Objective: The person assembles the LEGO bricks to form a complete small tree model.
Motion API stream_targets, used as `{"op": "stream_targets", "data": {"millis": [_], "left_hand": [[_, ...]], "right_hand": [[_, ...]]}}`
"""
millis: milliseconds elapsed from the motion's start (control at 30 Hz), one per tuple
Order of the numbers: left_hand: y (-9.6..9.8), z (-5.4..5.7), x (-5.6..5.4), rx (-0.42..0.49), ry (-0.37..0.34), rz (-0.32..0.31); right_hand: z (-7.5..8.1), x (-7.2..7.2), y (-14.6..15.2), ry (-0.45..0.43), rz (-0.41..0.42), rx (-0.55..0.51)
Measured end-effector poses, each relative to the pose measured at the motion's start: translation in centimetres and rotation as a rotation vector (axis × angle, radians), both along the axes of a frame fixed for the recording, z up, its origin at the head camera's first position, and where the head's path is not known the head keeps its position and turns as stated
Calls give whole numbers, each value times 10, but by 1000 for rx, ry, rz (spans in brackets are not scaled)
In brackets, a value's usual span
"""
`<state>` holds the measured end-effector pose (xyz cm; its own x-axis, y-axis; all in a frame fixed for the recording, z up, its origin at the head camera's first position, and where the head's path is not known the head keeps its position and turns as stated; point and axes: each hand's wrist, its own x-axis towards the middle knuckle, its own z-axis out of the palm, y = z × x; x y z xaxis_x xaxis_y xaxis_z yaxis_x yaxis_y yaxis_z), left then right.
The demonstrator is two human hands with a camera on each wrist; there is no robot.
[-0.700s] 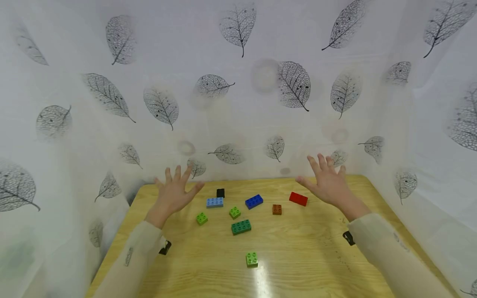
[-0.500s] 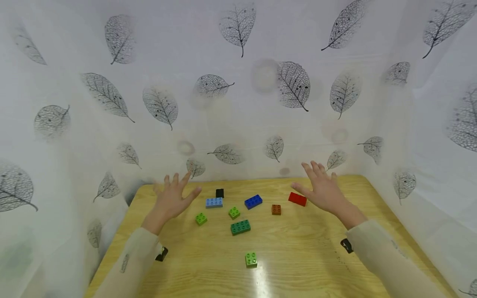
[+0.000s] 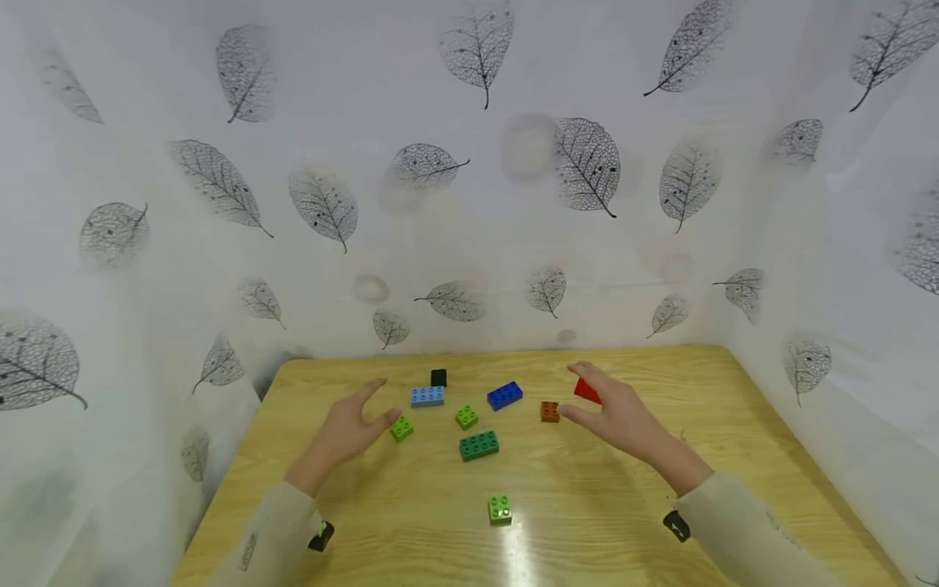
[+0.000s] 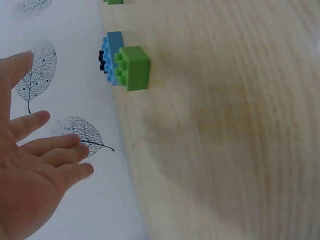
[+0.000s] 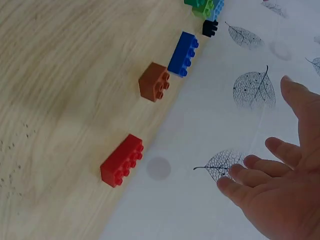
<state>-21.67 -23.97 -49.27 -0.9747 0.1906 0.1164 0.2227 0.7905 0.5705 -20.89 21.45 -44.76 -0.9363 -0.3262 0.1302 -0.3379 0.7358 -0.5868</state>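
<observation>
Above the left part of the table hovers my left hand (image 3: 345,428), fingers and thumb spread, holding nothing. Its thumb tip appears beside a small lime green brick (image 3: 401,429); the left wrist view shows that brick (image 4: 135,69) apart from the hand. My right hand (image 3: 623,420) is held over the right part, palm free, fingers relaxed. It hides part of a red brick (image 3: 586,391), fully seen in the right wrist view. A small brown brick (image 3: 549,412) lies just left of the right thumb.
Other bricks lie on the wooden table (image 3: 587,522): light blue (image 3: 427,397), black (image 3: 438,377), blue (image 3: 504,395), dark green (image 3: 479,446), lime (image 3: 466,417) and another lime (image 3: 500,510) nearer the front. A white leaf-patterned curtain (image 3: 469,204) borders the back and sides.
Both hands have come down lower over the table from their raised, spread pose. The right hand has also shifted left and now partly covers the red brick. The bricks lie as before.
</observation>
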Motion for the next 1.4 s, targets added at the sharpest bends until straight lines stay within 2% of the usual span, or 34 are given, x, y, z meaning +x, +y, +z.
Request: {"op": "stream_targets", "data": {"millis": [133, 267, 400, 533, 800, 933, 1100, 1233, 1400], "left_hand": [[1, -7, 4, 67, 20, 11], [2, -15, 7, 154, 57, 24], [1, -25, 8, 201, 72, 55], [1, -31, 10, 233, 51, 84], [4, -44, 11, 242, -36, 90], [6, -46, 12, 234, -53, 84], [7, -50, 11, 219, -62, 87], [7, -53, 8, 212, -62, 92], [8, -57, 5, 215, -98, 117]], "right_hand": [[-12, 9, -7, 43, 7, -51], [-22, 18, -14, 44, 1, -90], [-32, 27, -21, -23, 1, -157], [-45, 35, -28, -91, 29, -226], [-66, 49, -37, -189, 127, -287], [-74, 54, -42, -228, 180, -280], [-82, 61, -49, -304, 203, -255], [-88, 65, -54, -323, 235, -246], [-91, 66, -58, -346, 266, -246]]}}
